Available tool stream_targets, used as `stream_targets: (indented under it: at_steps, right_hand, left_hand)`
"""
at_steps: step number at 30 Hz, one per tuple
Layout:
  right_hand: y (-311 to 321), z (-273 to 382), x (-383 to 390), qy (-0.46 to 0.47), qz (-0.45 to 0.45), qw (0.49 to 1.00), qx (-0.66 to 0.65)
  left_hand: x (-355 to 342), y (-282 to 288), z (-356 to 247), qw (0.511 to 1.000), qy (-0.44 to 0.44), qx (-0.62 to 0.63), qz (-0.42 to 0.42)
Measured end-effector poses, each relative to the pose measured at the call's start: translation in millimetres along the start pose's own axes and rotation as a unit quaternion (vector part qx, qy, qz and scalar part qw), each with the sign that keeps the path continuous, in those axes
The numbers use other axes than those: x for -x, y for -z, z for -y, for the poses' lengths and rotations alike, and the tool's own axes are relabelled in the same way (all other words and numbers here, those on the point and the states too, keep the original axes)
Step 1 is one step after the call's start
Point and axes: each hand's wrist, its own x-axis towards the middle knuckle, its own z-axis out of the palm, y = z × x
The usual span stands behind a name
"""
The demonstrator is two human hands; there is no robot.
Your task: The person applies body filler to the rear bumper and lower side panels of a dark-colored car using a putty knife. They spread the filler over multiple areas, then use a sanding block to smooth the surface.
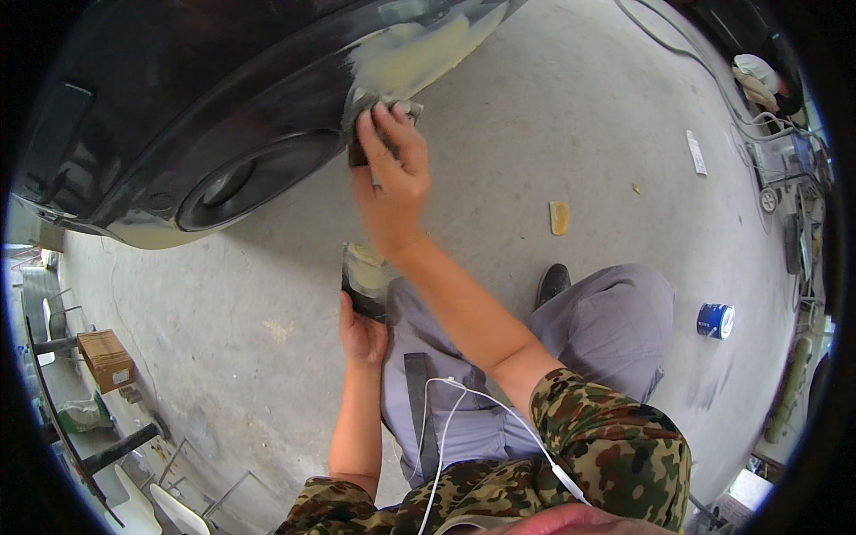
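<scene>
A black car bumper (259, 98) fills the upper left, with a broad smear of pale yellow body filler (428, 53) along its corner. My right hand (392, 183) is raised to that corner, its fingers closed on a dark, flat spreader (358, 138) at the lower end of the smear. Part of the spreader is hidden behind the fingers. Lower down, beside my knee, my left hand (361, 334) grips a dark mixing board (361, 294) by its near end. Yellowish filler (364, 257) coats the board's far end.
On the concrete floor (499, 178) to the right lie a small pad with yellow residue (559, 218) and a blue-and-white can (715, 321). A hose (687, 52) runs along the upper right. At the left stand a cardboard box (105, 359) and metal-framed chairs. A white earphone cord (455, 383) hangs across my lap.
</scene>
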Motion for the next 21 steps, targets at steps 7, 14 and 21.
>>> stream_targets:
  at_steps: [7, 14, 21]
  right_hand:
    - [24.9, -37.2, 7.2, -0.070, 0.048, 0.992, -0.094]
    - [99.4, -60.3, -110.3, -0.247, -0.059, 0.961, -0.108]
    - [104.5, -125.0, -179.0, -0.302, -0.051, 0.926, -0.219]
  left_hand:
    - [-30.2, 0.6, 24.5, 1.000, -0.007, 0.002, -0.006]
    - [13.6, -44.1, 29.2, 1.000, 0.013, 0.019, 0.009]
    - [5.3, -42.0, 56.8, 1.000, 0.008, 0.012, 0.012]
